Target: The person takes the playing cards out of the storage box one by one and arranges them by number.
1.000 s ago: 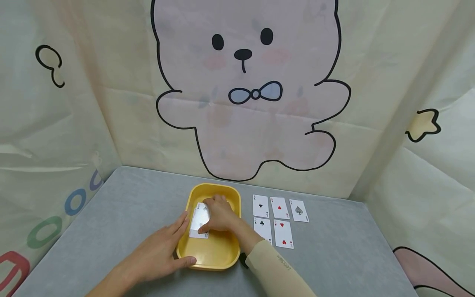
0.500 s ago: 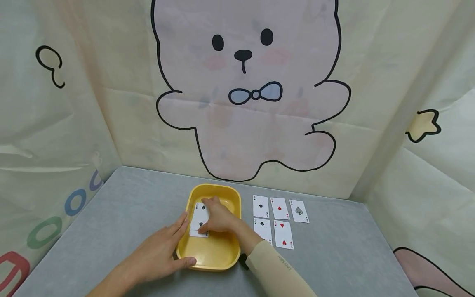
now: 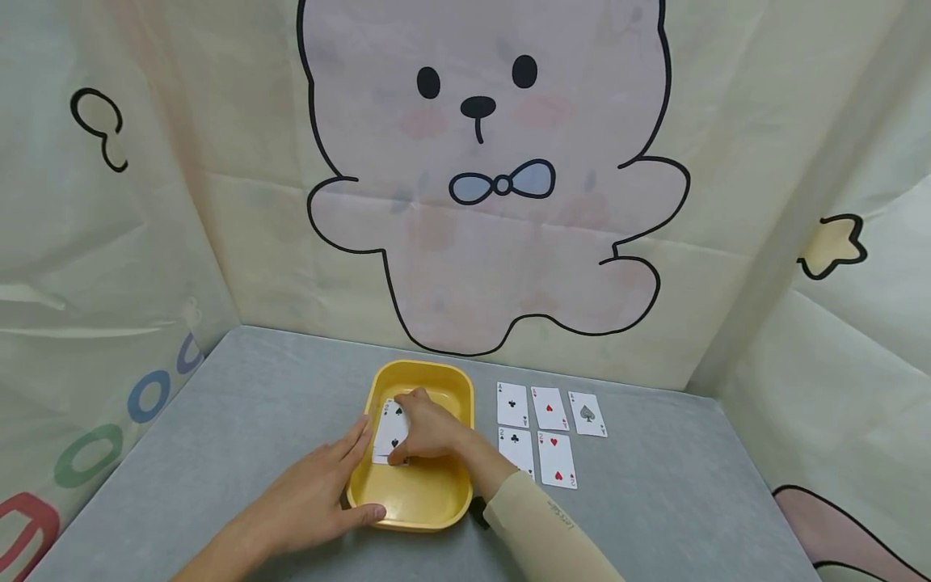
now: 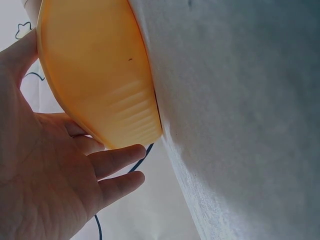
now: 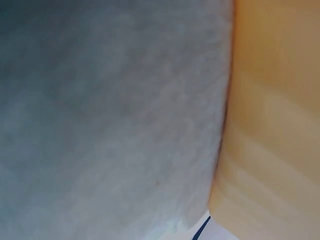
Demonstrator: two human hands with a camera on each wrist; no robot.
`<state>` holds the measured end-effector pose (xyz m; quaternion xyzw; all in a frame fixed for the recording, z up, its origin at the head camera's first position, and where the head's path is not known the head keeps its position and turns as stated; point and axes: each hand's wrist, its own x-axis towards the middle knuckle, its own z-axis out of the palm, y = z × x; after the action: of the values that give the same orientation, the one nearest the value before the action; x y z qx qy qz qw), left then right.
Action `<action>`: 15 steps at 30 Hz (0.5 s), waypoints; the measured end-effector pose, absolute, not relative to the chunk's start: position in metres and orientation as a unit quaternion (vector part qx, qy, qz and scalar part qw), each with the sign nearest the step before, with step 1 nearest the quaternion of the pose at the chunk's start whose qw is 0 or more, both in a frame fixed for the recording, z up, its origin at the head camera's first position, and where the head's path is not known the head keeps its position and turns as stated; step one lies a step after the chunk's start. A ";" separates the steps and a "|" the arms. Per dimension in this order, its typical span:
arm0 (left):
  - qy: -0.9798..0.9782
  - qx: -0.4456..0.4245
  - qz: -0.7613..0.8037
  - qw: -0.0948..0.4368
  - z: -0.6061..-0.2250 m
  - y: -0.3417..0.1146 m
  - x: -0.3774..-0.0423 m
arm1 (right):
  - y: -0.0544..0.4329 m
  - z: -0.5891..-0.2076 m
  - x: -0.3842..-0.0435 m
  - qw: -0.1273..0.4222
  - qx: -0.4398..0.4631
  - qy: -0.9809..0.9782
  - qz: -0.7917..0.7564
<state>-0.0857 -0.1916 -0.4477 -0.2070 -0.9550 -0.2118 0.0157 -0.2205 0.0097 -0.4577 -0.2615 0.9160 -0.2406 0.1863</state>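
Observation:
A yellow tray [image 3: 418,505] stands on the grey table. Inside it lies a playing card [image 3: 388,436] with black spade-like pips; a white edge below it suggests another card underneath. My right hand [image 3: 436,428] reaches over the tray and pinches that card, thumb at its near end and fingers at its far end. Resting along the tray's left rim, my left hand [image 3: 316,493] has its thumb near the front corner. In the left wrist view its fingers [image 4: 117,160] spread beside the tray wall [image 4: 95,65]. The right wrist view shows tray wall [image 5: 275,150], not the hand.
Right of the tray, face-up cards lie in two rows: an ace of clubs [image 3: 512,404], ace of hearts [image 3: 549,408] and ace of spades [image 3: 587,414] behind, a two of clubs [image 3: 516,449] and two of hearts [image 3: 558,459] in front. A printed curtain [image 3: 480,242] stands behind.
The card under my right hand has tilted, so its glare is gone and its black pips show. The right fingers have shifted slightly; the left hand and tray stay put.

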 end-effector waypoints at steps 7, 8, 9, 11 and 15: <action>-0.955 -0.206 -0.214 0.010 -0.448 -0.192 -0.086 | 0.014 -0.448 -0.219 0.178 -0.276 0.915 -0.234; -0.955 -0.205 -0.217 0.007 -0.447 -0.192 -0.086 | 0.016 -0.446 -0.219 0.175 -0.280 0.914 -0.236; -0.955 -0.203 -0.218 0.004 -0.447 -0.192 -0.086 | 0.018 -0.444 -0.218 0.173 -0.283 0.912 -0.240; -0.954 -0.201 -0.222 0.000 -0.447 -0.192 -0.086 | 0.022 -0.440 -0.218 0.172 -0.289 0.908 -0.250; -0.955 -0.198 -0.222 -0.004 -0.447 -0.192 -0.087 | 0.031 -0.433 -0.217 0.172 -0.292 0.903 -0.263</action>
<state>-0.0868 -0.1918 -0.4467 -0.1980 -0.9547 -0.2220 -0.0043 -0.2171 0.0310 -0.4330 -0.2918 0.9033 -0.2632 0.1720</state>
